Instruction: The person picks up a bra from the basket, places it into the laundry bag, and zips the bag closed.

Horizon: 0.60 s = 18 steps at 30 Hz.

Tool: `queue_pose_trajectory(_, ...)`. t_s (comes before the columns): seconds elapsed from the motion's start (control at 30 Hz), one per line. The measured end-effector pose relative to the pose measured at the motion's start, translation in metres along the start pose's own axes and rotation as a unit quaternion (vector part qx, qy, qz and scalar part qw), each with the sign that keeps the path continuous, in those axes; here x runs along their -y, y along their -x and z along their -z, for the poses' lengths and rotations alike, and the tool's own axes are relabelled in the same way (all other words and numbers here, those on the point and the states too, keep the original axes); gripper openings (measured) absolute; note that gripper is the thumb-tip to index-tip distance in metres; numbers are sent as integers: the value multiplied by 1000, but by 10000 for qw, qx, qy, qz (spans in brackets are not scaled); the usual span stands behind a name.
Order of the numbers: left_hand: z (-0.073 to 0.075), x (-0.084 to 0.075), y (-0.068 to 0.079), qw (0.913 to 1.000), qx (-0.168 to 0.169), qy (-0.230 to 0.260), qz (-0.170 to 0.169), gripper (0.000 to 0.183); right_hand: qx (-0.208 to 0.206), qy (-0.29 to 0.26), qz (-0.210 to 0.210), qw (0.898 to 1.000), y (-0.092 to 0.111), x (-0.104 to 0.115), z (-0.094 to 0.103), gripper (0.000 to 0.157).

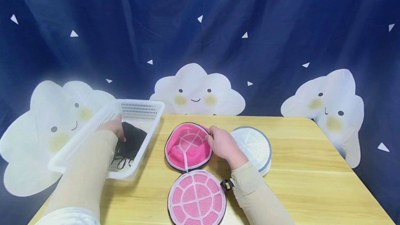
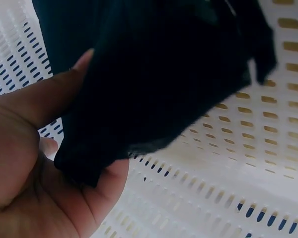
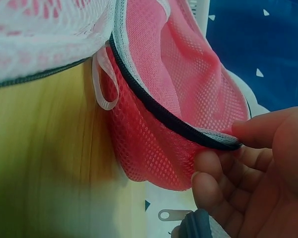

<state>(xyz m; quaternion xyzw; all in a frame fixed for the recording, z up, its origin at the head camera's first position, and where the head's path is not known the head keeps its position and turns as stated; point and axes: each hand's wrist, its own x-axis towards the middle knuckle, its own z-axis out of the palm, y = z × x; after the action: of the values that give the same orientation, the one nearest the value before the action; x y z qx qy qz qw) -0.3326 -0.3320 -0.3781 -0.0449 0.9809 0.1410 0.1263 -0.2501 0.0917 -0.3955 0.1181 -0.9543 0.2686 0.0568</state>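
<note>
The left hand [image 1: 113,128] holds black cloth [image 1: 133,139] in the ten-o'clock basket [image 1: 157,108]; at twelve, the right hand [image 1: 224,144] pinches an open pink bag [image 1: 188,146]. I'd fear a yank snagging the cloth's loops [image 1: 118,164].

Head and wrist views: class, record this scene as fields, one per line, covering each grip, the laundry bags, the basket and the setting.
left grip: holds black cloth inside the basket
right grip: pinches the rim of the pink mesh laundry bag
pink bag state: open, round lid folded back toward the person
white mesh laundry bag: on the table, right of the pink one
basket: white, perforated, at the left
surface: wooden table
backdrop: blue curtain with smiling clouds
</note>
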Motion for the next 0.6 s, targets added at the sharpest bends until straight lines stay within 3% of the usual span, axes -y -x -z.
queue_pose_trajectory(0.2, 1, 0, 0, 9996, -219, -17, -165, 121, 37, 19, 11, 10000, -2, 0, 1, 12)
queue_pose_trajectory(0.37, 7, -2, -3, 9985, -328, -208, -390, 73, 65, -28, 8, 10000, -2, 1, 3, 13)
queue_pose_trajectory(0.43, 10, -1, -4, 9974, -406, -289, -528, 63, 59, -55, 6, 10000, -2, 1, 3, 12)
queue_pose_trajectory(0.6, 14, 1, -3, 9954, -460, -347, -765, 81, 97, -59, 2, 9999, 0, -1, 2, 11)
